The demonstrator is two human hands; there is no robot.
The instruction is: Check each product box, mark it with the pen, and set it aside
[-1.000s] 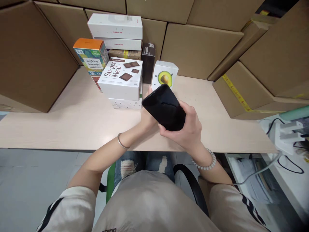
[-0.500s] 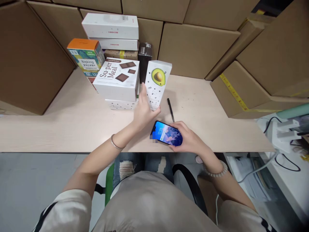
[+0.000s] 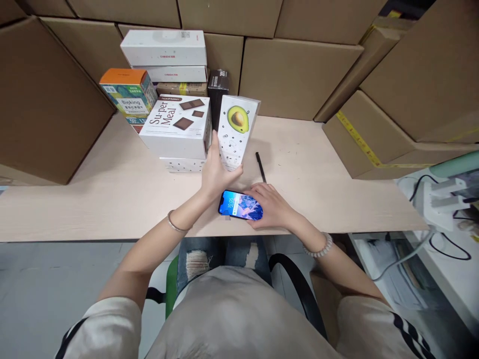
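In the head view, my left hand (image 3: pixel 217 169) grips the lower end of a white box with an avocado picture (image 3: pixel 236 130); its thumb lies at the bottom edge and its fingers run along the left side. The box leans slightly to the right. Just below, my right hand (image 3: pixel 275 207) is closed round the right end of a smartphone (image 3: pixel 241 205), whose lit screen reads 10:05. The phone is low over the table near the front edge. A black pen (image 3: pixel 260 166) lies just beyond my right fingers.
Left of my left hand stands a Su-per Meal box (image 3: pixel 175 119) on another box. Behind are an orange-topped Binking box (image 3: pixel 129 97), stacked white boxes (image 3: pixel 164 50) and a black box (image 3: pixel 218 87). Large cartons (image 3: pixel 295 77) wall the table (image 3: pixel 310 184); a power strip (image 3: pixel 436 204) is at the right.
The phone and my right hand have moved left and lie closer to my left hand. My left hand keeps its hold on the avocado box. The whole view has shifted slightly.
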